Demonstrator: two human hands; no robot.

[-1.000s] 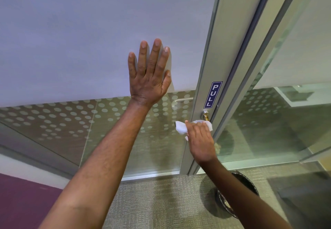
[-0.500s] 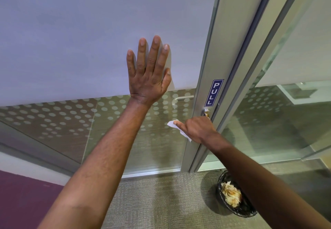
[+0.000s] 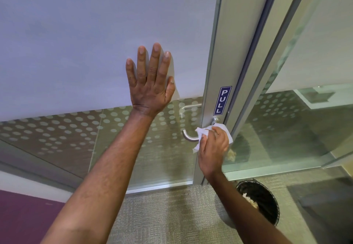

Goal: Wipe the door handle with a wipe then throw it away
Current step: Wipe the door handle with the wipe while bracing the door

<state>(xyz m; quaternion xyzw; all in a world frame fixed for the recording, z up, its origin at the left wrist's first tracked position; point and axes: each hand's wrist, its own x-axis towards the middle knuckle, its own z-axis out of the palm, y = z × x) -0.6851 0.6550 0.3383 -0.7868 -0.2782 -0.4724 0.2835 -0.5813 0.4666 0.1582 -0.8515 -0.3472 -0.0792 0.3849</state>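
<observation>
Fingers (image 3: 149, 60) of the left hand (image 3: 150, 85): spread wide and flat, pressed against the frosted upper part of the glass door (image 3: 76, 33), holding nothing.

Fingers of the right hand (image 3: 213, 148): curled closed around a white wipe (image 3: 202, 132), which is bunched in the grip and pressed against the door handle (image 3: 188, 136).

Door handle: brushed metal lever, mounted on the aluminium door frame (image 3: 215, 52) below the sign; its curved free end shows to the left of the wipe, the middle part is covered by wipe and hand.

Sign (image 3: 222, 100): narrow dark blue sticker on the door frame just above the handle mount, white capital letters reading "PULL", set vertically.

Glass door, lower part: clear with a pattern of pale dots.

Waste bin (image 3: 265, 201): round, dark, standing on the carpet (image 3: 162, 215) near the foot of the door frame, below the right forearm; crumpled pale paper lies inside.

Carpet: grey-beige, ribbed weave. No other writing is legible.
</observation>
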